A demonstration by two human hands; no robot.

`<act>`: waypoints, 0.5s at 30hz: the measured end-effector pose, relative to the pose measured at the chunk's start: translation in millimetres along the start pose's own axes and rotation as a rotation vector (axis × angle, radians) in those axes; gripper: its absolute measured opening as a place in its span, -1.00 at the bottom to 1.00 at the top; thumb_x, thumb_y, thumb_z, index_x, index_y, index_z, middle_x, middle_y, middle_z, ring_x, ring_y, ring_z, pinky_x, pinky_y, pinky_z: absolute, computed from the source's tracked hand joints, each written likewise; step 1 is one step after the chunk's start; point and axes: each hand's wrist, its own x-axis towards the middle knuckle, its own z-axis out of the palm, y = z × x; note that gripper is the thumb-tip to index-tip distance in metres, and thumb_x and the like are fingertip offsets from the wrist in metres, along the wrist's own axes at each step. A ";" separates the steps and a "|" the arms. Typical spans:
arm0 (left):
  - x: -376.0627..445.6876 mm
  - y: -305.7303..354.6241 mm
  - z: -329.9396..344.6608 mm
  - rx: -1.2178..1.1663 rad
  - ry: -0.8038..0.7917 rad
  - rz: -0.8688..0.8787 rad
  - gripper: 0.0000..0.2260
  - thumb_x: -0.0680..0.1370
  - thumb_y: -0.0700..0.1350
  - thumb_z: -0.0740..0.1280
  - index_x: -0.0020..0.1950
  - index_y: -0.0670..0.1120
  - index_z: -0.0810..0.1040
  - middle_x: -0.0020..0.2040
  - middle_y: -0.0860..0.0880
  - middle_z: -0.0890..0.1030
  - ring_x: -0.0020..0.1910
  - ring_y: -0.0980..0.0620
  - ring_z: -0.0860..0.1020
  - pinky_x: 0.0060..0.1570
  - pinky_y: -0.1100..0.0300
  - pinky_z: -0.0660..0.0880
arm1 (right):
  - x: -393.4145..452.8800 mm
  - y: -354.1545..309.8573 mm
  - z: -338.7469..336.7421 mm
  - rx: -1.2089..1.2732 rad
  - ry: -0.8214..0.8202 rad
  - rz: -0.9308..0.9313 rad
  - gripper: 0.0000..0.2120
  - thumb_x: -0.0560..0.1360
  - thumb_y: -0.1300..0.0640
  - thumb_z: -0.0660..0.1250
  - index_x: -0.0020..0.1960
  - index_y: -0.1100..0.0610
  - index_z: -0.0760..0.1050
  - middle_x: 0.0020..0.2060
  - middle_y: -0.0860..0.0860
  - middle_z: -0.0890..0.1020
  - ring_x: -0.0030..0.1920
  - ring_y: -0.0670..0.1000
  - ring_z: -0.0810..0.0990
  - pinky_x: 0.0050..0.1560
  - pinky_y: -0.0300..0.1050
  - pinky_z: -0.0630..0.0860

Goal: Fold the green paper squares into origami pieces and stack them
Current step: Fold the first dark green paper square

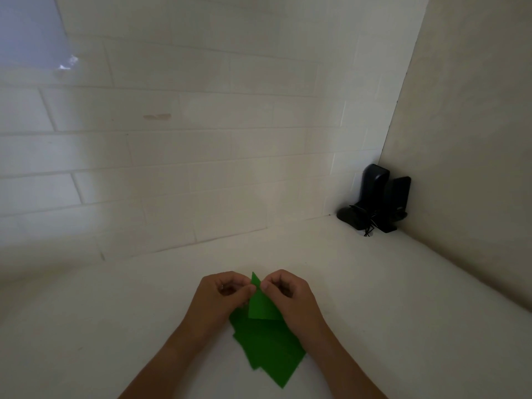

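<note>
**Both hands pinching a green fold over the stack**

Right now the left hand (221,295) and right hand (285,292) meet at the centre of the white bench (115,326), fingers curled, each pinching the top of a folded green piece (260,305) w/ thumb and forefinger. The piece is a narrow triangle, tip pointing away from the person, held between the 2 hands. Whether its lower edge touches the papers below or sits just over them, can't tell.

Under and just nearer the person lies a loose stack of green paper squares (270,349), fanned out w/ corners askew, flat on the bench between the forearms.

Far right corner, where the white tiled wall (172,154) meets a plain side wall (466,139), stand 2 black devices (377,197), upright, side by side, w/ thin cables at the base; well apart from the papers.
</note>
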 end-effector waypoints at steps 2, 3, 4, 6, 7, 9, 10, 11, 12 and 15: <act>0.5 -0.9 -0.1 0.006 -0.004 0.000 -0.91 0.55 -0.25 0.48 -0.11 -0.10 0.75 -0.23 -0.11 0.73 -0.24 -0.02 0.69 -0.18 0.25 0.58 | 0.4 1.3 -0.6 -0.034 -0.007 -0.010 -0.88 0.62 0.13 0.40 -0.09 0.06 0.64 -0.18 0.02 0.69 -0.10 0.08 0.68 -0.02 0.05 0.63; 0.2 -1.1 0.6 0.010 -0.012 0.003 -0.91 0.56 -0.24 0.47 -0.11 -0.09 0.74 -0.22 -0.10 0.73 -0.24 -0.02 0.69 -0.18 0.25 0.58 | 0.6 1.7 -0.9 -0.048 -0.015 -0.017 -0.88 0.62 0.14 0.39 -0.10 0.06 0.64 -0.19 0.00 0.69 -0.12 0.06 0.67 -0.04 0.03 0.63; -0.3 -1.0 1.5 0.012 -0.017 0.006 -0.90 0.57 -0.22 0.46 -0.11 -0.08 0.74 -0.22 -0.09 0.73 -0.23 -0.01 0.69 -0.17 0.25 0.58 | 0.6 1.6 -1.1 -0.058 -0.026 -0.026 -0.87 0.62 0.14 0.39 -0.10 0.05 0.63 -0.20 -0.01 0.68 -0.15 0.01 0.66 -0.07 -0.01 0.62; -1.0 -0.1 2.3 0.010 -0.023 0.008 -0.90 0.58 -0.18 0.45 -0.11 -0.07 0.74 -0.21 -0.08 0.73 -0.22 0.02 0.68 -0.16 0.26 0.57 | 0.0 0.7 -0.7 -0.069 -0.055 -0.041 -0.85 0.62 0.15 0.39 -0.12 0.03 0.62 -0.23 -0.03 0.67 -0.19 -0.07 0.63 -0.14 -0.13 0.59; -1.1 0.0 2.1 0.008 -0.024 0.012 -0.90 0.58 -0.18 0.45 -0.11 -0.07 0.74 -0.21 -0.07 0.73 -0.22 0.02 0.68 -0.16 0.27 0.57 | -0.5 0.1 -0.1 -0.073 -0.065 -0.046 -0.84 0.62 0.14 0.39 -0.13 0.02 0.62 -0.23 -0.03 0.66 -0.20 -0.09 0.62 -0.15 -0.16 0.57; -1.5 0.1 1.3 0.014 -0.016 0.027 -0.89 0.58 -0.17 0.45 -0.12 -0.07 0.74 -0.21 -0.07 0.73 -0.20 0.00 0.69 -0.16 0.25 0.57 | -0.9 -0.8 0.6 -0.082 -0.070 -0.049 -0.84 0.63 0.13 0.39 -0.13 0.00 0.62 -0.22 -0.04 0.66 -0.19 -0.10 0.62 -0.14 -0.21 0.56; -1.3 -0.7 0.6 0.020 -0.003 0.034 -0.89 0.57 -0.17 0.45 -0.13 -0.07 0.74 -0.21 -0.07 0.73 -0.19 -0.02 0.69 -0.14 0.23 0.59 | -0.8 -0.8 0.9 -0.089 -0.069 -0.046 -0.85 0.63 0.13 0.39 -0.12 -0.01 0.62 -0.20 -0.05 0.67 -0.17 -0.10 0.63 -0.13 -0.21 0.56; -0.7 -1.4 0.2 0.018 0.015 0.038 -0.90 0.57 -0.18 0.46 -0.14 -0.07 0.73 -0.21 -0.07 0.72 -0.18 -0.04 0.69 -0.13 0.20 0.61 | -0.6 -1.0 1.3 -0.095 -0.070 -0.043 -0.86 0.63 0.12 0.39 -0.11 -0.01 0.62 -0.20 -0.07 0.67 -0.16 -0.10 0.63 -0.12 -0.21 0.56; 0.0 -2.2 0.1 0.005 0.038 0.038 -0.90 0.57 -0.19 0.46 -0.14 -0.08 0.73 -0.21 -0.09 0.72 -0.17 -0.06 0.69 -0.12 0.19 0.62 | -0.2 -0.8 1.9 -0.102 -0.070 -0.040 -0.86 0.63 0.11 0.39 -0.10 -0.02 0.62 -0.19 -0.08 0.67 -0.15 -0.11 0.63 -0.11 -0.21 0.56; 1.3 -2.9 2.0 -0.033 0.061 0.017 -0.89 0.58 -0.19 0.44 -0.14 -0.10 0.72 -0.21 -0.10 0.71 -0.18 -0.06 0.69 -0.13 0.22 0.61 | 0.2 -0.1 2.8 -0.127 -0.075 -0.037 -0.84 0.64 0.12 0.38 -0.11 -0.03 0.61 -0.20 -0.11 0.66 -0.17 -0.15 0.61 -0.12 -0.24 0.53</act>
